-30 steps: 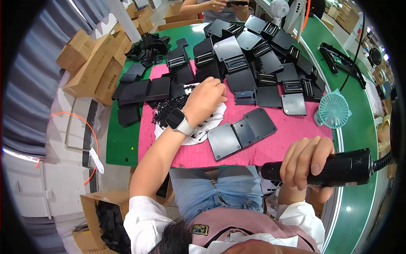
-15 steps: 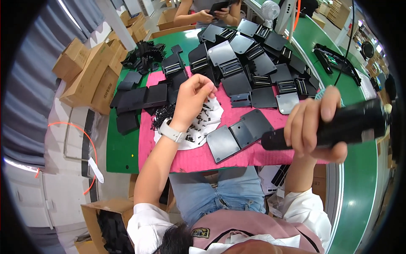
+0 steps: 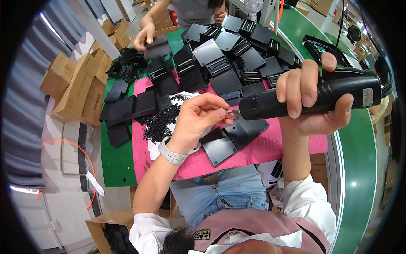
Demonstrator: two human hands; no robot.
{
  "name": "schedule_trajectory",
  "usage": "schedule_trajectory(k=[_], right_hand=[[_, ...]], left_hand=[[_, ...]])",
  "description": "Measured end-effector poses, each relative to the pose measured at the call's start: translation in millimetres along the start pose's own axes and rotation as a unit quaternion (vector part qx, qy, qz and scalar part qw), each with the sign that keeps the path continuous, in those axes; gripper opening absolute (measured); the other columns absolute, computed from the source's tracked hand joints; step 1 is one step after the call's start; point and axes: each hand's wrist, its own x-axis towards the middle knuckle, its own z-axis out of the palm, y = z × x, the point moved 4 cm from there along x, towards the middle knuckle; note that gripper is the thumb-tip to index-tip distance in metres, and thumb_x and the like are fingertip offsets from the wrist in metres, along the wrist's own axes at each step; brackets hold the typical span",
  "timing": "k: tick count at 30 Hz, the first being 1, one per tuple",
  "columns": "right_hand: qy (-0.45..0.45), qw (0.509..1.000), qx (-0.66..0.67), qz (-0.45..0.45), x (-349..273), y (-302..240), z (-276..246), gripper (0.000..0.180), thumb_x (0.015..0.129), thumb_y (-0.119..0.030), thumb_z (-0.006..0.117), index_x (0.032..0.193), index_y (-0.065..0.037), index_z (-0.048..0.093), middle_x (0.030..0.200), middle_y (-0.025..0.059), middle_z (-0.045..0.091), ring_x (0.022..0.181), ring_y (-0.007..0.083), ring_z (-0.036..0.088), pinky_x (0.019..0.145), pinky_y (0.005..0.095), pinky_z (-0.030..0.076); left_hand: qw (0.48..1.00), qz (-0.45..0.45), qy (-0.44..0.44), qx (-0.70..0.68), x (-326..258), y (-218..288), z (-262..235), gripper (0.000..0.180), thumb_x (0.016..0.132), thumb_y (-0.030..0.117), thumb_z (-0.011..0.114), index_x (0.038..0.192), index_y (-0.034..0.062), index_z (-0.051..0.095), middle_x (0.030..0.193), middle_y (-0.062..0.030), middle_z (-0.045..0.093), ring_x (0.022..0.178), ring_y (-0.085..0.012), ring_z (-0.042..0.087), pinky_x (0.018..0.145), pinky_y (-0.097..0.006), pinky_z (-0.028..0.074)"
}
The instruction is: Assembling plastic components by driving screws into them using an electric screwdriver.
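Observation:
My right hand [image 3: 306, 95] is wrapped round a black electric screwdriver [image 3: 262, 106], held level above the mat with its nose pointing left. Just off that nose, my left hand [image 3: 196, 120] pinches a small dark screw [image 3: 231, 112] between thumb and fingers, close to the silver bit. Below both hands lies a two-part black plastic panel [image 3: 218, 148] on the pink mat [image 3: 287, 146], partly hidden by the screwdriver. Next to my left wrist, many little black screws [image 3: 158, 125] are heaped on a white cloth [image 3: 154, 149].
Black plastic panels [image 3: 211, 53] are piled across the far side of the green table [image 3: 114, 169]. Small black parts [image 3: 129, 63] form a heap at far left. Opposite, a co-worker's hand [image 3: 146, 37] touches a dark panel. Cardboard boxes [image 3: 80, 84] stand left.
My left hand has moved from over the screws to the screwdriver's tip. The screwdriver has risen and swung leftward. The co-worker now reaches to a panel instead of holding a dark device.

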Motion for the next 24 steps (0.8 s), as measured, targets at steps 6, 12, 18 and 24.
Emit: schedule_trajectory(k=[6, 12, 18, 24], right_hand=[[-0.021, 1.000, -0.007, 0.002, -3.5, 6.8, -2.5, 0.054, 0.084, -0.049, 0.053, 0.117, -0.008, 0.040, 0.064, 0.0035, 0.047, 0.046, 0.0148, 0.049, 0.056, 0.0321, 0.043], [-0.121, 0.991, -0.043, -0.044, -3.9, 9.5, 11.1, 0.050, 0.084, -0.045, 0.055, 0.113, -0.008, 0.039, 0.063, -0.0002, 0.046, 0.043, 0.0103, 0.047, 0.054, 0.0279, 0.042], [-0.062, 0.998, -0.014, -0.010, -8.4, 10.7, 3.0, 0.054, 0.083, -0.046, 0.056, 0.115, -0.007, 0.037, 0.063, 0.0046, 0.046, 0.045, 0.0152, 0.048, 0.053, 0.0328, 0.041], [-0.020, 0.988, -0.090, 0.128, -4.4, 24.0, -1.1, 0.047, 0.084, -0.039, 0.052, 0.112, -0.003, 0.038, 0.061, 0.0021, 0.044, 0.039, 0.0112, 0.042, 0.047, 0.0269, 0.038]], left_hand=[[1.000, 0.017, 0.001, -0.005, -0.6, -2.7, -1.2, 0.013, 0.083, 0.004, 0.063, 0.094, -0.0003, 0.059, 0.084, -0.0111, 0.065, 0.074, -0.0178, 0.066, 0.064, -0.025, 0.052], [0.996, -0.042, 0.013, -0.071, -1.7, -7.6, -1.3, 0.013, 0.083, 0.006, 0.064, 0.093, 0.0004, 0.058, 0.083, -0.0112, 0.065, 0.073, -0.0173, 0.065, 0.063, -0.024, 0.051], [0.993, -0.105, -0.049, 0.032, -3.2, 1.5, 12.6, 0.037, 0.077, 0.000, 0.067, 0.110, -0.0009, 0.051, 0.079, -0.0103, 0.064, 0.068, -0.0153, 0.064, 0.062, -0.024, 0.051], [0.952, -0.077, 0.006, 0.297, -5.8, 7.1, -5.8, 0.042, 0.076, 0.002, 0.066, 0.114, -0.0010, 0.050, 0.073, -0.0048, 0.060, 0.063, -0.0088, 0.057, 0.060, -0.021, 0.045]])
